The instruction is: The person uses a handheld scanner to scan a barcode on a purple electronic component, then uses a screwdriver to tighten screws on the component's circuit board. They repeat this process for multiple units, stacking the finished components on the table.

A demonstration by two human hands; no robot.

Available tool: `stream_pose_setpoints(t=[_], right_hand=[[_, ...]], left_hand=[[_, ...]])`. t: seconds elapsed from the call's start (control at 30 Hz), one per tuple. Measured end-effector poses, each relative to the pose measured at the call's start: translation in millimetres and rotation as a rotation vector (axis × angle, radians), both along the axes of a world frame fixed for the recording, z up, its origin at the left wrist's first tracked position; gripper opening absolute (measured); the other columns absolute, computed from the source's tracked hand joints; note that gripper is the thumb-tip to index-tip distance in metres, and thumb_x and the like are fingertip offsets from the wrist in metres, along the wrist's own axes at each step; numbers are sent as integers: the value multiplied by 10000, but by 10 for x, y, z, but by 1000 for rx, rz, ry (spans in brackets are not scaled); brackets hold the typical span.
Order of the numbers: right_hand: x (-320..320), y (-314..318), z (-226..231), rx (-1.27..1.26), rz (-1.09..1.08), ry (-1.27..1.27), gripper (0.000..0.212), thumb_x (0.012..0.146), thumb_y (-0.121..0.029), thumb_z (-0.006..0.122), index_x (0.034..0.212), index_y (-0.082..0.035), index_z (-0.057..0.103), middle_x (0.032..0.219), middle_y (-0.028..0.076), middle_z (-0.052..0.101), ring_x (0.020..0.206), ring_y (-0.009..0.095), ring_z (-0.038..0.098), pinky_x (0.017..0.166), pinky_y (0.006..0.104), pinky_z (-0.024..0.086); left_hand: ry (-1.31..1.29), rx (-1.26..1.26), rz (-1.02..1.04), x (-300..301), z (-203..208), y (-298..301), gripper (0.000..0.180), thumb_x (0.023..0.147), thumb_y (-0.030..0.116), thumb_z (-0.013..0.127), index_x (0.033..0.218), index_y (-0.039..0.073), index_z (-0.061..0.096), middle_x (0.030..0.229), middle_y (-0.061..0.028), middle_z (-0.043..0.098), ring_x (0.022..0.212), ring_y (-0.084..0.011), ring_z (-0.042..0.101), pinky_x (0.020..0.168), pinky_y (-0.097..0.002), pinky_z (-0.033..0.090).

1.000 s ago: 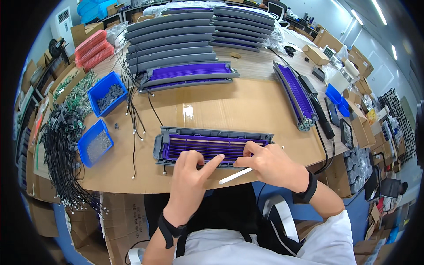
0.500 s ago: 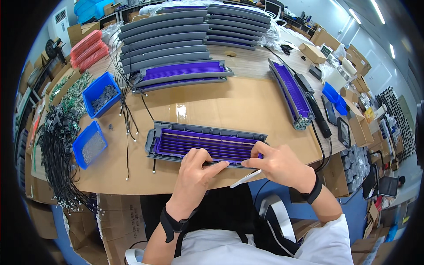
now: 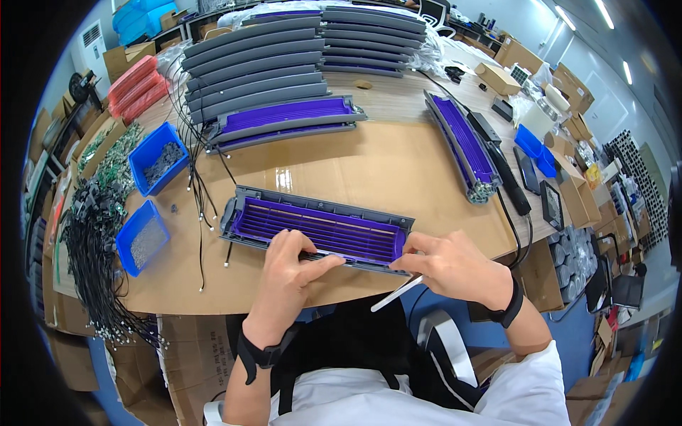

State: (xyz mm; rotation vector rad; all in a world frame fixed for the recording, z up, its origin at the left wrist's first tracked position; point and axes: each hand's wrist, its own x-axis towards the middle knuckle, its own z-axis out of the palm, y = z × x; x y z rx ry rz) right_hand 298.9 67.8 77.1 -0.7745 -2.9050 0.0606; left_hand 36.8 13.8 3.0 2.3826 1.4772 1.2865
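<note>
A long grey housing with a purple slatted insert (image 3: 320, 226) lies in front of me, its right end angled slightly nearer. My left hand (image 3: 286, 273) is closed on the middle of its near edge, thumb along the rim and fingers bent over it. At the near right corner, my right hand (image 3: 451, 264) pinches the edge between thumb and fingers. A thin white stick (image 3: 394, 295), possibly a tool, juts from beneath that hand toward the lower left. The right fingers partly hide how it is held.
Similar housings (image 3: 256, 67) stand stacked at the back; another (image 3: 465, 145) lies right beside a black cable. At left are two blue bins (image 3: 158, 160) of small parts, bundled black cables (image 3: 96, 248) and red-wrapped packs (image 3: 138, 89). Brown cardboard (image 3: 369, 160) covers the tabletop.
My left hand has slid left along the housing's near edge. The housing has turned slightly, its right end coming nearer. The right hand stays at the right corner with the white stick.
</note>
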Motion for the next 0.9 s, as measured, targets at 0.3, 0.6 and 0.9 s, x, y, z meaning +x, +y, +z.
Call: stream_pose_setpoints(t=[0.3, 0.6, 0.9], right_hand=[[-96, -23, -202, -151, -18, 160, 367, 679, 64, 682, 998, -107, 737, 933, 37, 647, 725, 236, 656, 543, 344, 499], [54, 187, -140, -913, -396, 418, 88, 904, -60, 639, 885, 13, 683, 670, 32, 627, 659, 69, 524, 592, 254, 419], [117, 278, -123, -1373, -454, 274, 110, 921, -116, 638, 911, -23, 696, 753, 17, 677, 667, 64, 544, 608, 237, 414]], left_hand=[[56, 27, 126, -140, 34, -44, 321, 699, -66, 649, 871, 170, 784, 890, -58, 535, 1014, -293, 564, 984, -508, 373], [-67, -20, 111, 370, 55, -250, 309, 693, 162, 821, 989, 142, 733, 1140, -89, 586, 1283, -367, 472, 1086, -600, 249], [-124, -8, 139, 686, -85, -164, 191, 727, 196, 822, 853, 128, 695, 957, -29, 620, 1159, -301, 561, 1113, -635, 159]])
